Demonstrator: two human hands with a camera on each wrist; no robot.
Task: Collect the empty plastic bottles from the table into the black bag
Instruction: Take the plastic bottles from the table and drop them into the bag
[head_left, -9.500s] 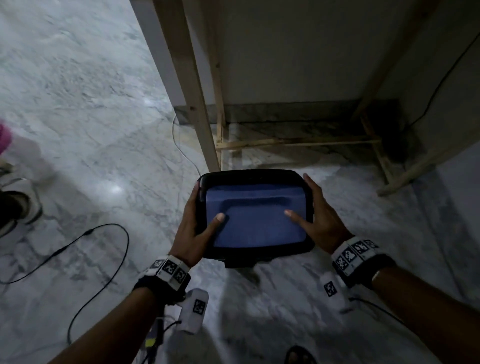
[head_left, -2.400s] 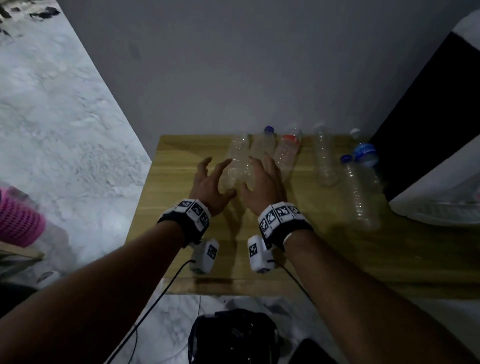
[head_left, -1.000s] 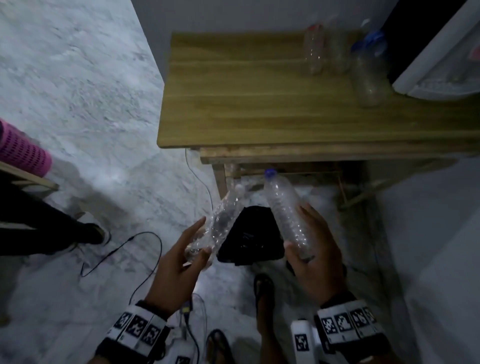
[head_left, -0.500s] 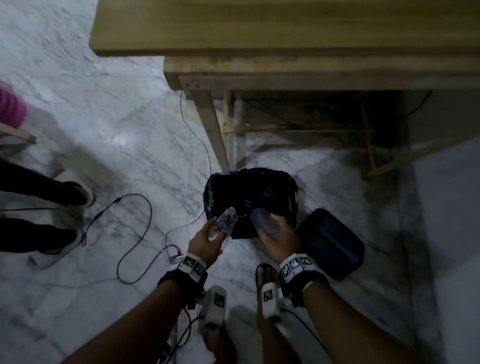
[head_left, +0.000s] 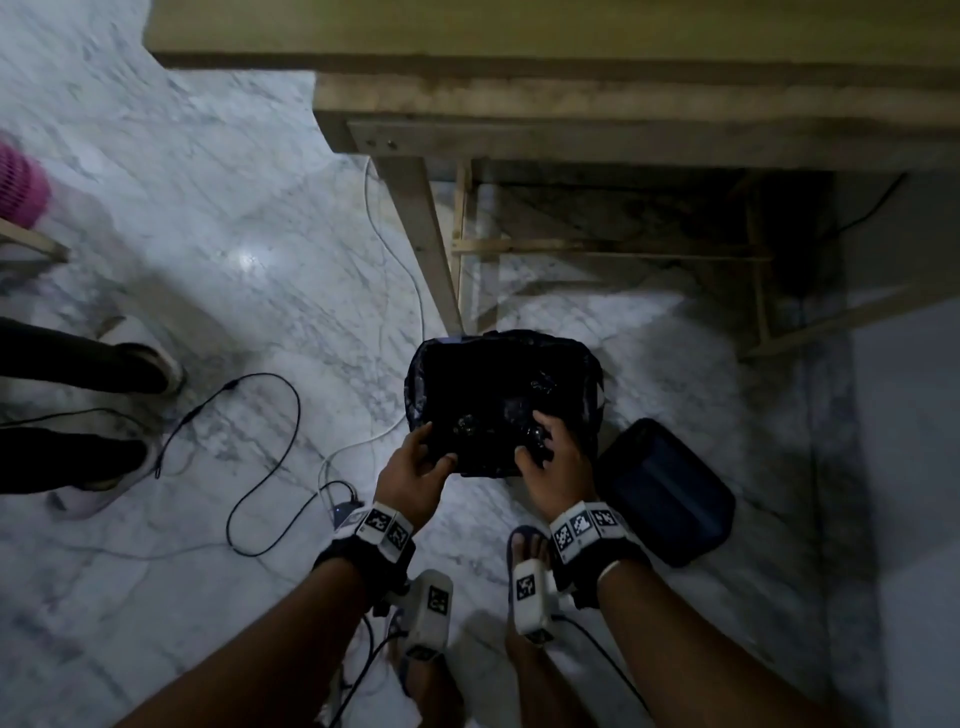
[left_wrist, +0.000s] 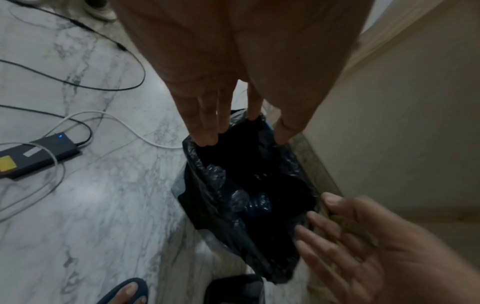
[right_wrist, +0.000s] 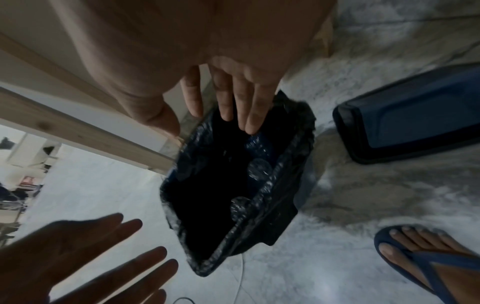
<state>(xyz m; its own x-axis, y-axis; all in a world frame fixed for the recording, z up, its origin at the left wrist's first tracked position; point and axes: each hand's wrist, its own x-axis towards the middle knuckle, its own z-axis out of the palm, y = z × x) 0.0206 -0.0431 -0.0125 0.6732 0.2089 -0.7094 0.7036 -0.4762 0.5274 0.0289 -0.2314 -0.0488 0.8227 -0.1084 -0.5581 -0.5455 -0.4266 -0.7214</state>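
I held my left hand (head_left: 415, 470) and right hand (head_left: 553, 462) spread and empty over the black bag (head_left: 498, 400) — bottles (right_wrist: 249, 181) lay inside, so nothing needed gripping.

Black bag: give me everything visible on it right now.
The black bag is thin, crinkled, glossy plastic lining a dark bin on the marble floor, by the wooden table's leg. Its mouth gapes open, the rim folded outward. Inside, two clear bottles show faintly. Both hands hover open above the mouth: left hand, right hand. Whether fingers touch the rim is unclear. The lid lies beside it.
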